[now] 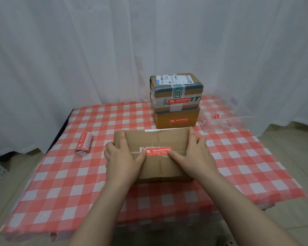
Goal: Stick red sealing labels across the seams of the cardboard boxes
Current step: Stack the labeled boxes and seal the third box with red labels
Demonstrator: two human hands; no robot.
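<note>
Looks like a makeshift home packing spot. Bench [96, 174] has a red-checked cloth [64, 189], white curtain [78, 50] behind. Taped parcels [175, 102] stacked on it.

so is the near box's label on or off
On: red label lies flat across the near box seam; left hand and right hand press its ends.

A flat brown cardboard box [155, 137] lies mid-surface on the checked-cloth surface [78, 183]. Two stacked cardboard boxes [176, 103] stand just behind it. A red label roll [83, 145] lies to its left, a clear plastic tray [226, 119] right of the stack.
</note>
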